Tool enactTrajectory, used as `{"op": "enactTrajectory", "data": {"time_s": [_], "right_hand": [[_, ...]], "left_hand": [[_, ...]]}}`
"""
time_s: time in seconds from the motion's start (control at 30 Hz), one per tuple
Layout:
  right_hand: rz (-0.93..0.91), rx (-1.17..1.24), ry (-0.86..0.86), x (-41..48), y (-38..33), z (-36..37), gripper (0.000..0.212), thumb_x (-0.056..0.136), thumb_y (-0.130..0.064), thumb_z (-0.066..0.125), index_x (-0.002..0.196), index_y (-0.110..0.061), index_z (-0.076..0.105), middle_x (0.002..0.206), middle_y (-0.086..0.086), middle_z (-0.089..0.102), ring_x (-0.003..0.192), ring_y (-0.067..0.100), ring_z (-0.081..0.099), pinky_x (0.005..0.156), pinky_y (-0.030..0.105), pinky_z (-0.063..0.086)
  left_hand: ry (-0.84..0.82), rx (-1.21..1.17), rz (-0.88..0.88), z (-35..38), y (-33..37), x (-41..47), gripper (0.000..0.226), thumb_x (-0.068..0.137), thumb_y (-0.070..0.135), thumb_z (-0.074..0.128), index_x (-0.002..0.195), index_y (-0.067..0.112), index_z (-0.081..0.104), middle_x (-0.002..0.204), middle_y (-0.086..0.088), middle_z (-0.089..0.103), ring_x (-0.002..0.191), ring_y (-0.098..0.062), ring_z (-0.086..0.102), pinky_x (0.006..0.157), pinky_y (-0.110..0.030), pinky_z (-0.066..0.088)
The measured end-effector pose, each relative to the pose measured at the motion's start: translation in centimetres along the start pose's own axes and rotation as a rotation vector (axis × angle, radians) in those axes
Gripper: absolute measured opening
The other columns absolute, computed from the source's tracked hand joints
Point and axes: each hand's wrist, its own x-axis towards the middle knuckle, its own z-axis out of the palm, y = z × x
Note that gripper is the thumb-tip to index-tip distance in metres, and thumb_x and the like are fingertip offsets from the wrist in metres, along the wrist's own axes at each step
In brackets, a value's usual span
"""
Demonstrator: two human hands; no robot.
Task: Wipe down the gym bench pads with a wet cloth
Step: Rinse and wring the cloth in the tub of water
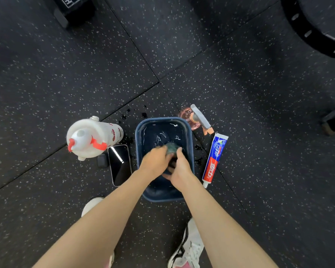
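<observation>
A dark blue rectangular basin (pixel 141 128) holding water stands on the speckled black floor below me. A dark green wet cloth (pixel 172 147) is bunched over the water. My left hand (pixel 155 161) grips the cloth from the left. My right hand (pixel 180 167) grips it from the right, fingers curled round its lower part. Most of the cloth is hidden between my hands. Part of a black gym machine frame (pixel 309 33) shows at the top right; no bench pad is plainly visible.
Left of the basin lie a white bottle with a red cap (pixel 91 138), a phone (pixel 119 164) and a small dark case (pixel 102 160). To its right are a pink spray bottle (pixel 193 118) and a toothpaste tube (pixel 215 157). Water drops spot the floor. My shoes (pixel 188 246) are below.
</observation>
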Motion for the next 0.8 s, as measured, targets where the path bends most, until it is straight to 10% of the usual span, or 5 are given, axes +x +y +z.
{"op": "enactTrajectory", "data": {"time_s": [0.13,0.37,0.53,0.8], "right_hand": [[0.038,0.081,-0.074,-1.2,-0.8,-0.2,0.045,0.095,-0.054,0.046,0.103,-0.014,0.064,0.094,0.009,0.069,0.088,0.024,0.064,0.075,0.038,0.052],[-0.149,0.048,0.171,-2.0,0.0,2.0,0.024,0.097,-0.012,0.044,0.074,-0.013,0.047,0.071,0.004,0.05,0.06,0.016,0.049,0.054,0.027,0.04],[-0.187,0.019,0.222,-2.0,-0.2,1.7,0.033,0.098,-0.037,0.05,0.08,-0.011,0.06,0.078,0.006,0.066,0.073,0.024,0.063,0.066,0.034,0.052],[-0.274,-0.376,0.142,-3.2,-0.5,2.0,0.048,0.092,-0.055,0.051,0.091,-0.008,0.062,0.092,0.006,0.066,0.086,0.022,0.063,0.083,0.043,0.055]], "left_hand": [[0.049,-0.03,0.147,-1.2,1.1,-3.8,0.031,0.098,0.031,0.041,0.071,0.017,0.044,0.076,0.002,0.049,0.07,-0.016,0.049,0.064,-0.033,0.036],[0.216,-0.028,0.195,-0.3,1.4,-3.6,0.032,0.102,0.028,0.032,0.078,0.012,0.045,0.071,0.0,0.051,0.068,-0.024,0.056,0.063,-0.036,0.04],[0.308,-0.149,0.127,0.3,1.4,-3.1,0.041,0.102,0.034,0.03,0.095,0.008,0.061,0.078,-0.001,0.06,0.071,-0.022,0.059,0.065,-0.038,0.043],[0.265,-0.555,-0.272,-0.6,2.0,-2.3,0.058,0.099,0.044,0.039,0.053,0.01,0.048,0.057,-0.005,0.051,0.055,-0.022,0.046,0.06,-0.033,0.04]]}}
